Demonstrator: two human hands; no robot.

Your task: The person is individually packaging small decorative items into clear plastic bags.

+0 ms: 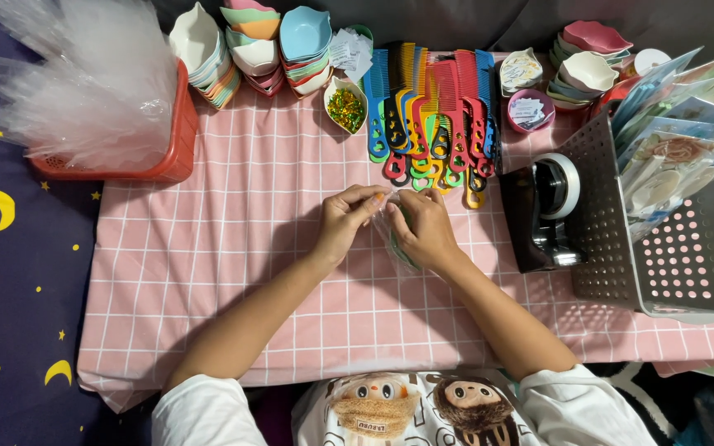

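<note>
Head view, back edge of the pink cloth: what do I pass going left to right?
Red basket of clear bags → stacked pastel bowls → dish of glittery bits → row of coloured combs → black tape dispenser → grey perforated basket.

head view, straight down, close over table [208, 248]

Bare desk [208, 248] lies open from 6 to 9 o'clock; combs [431, 116] block 12, tape dispenser [543, 215] blocks 3.

A pink checked counter [233, 248] carries a red basket [177, 132] at its far left corner. Stacked bowls [254, 45] and coloured combs [431, 116] line the far edge. A black tape dispenser [539, 215] and a grey perforated basket [671, 256] stand at the right edge.
</note>
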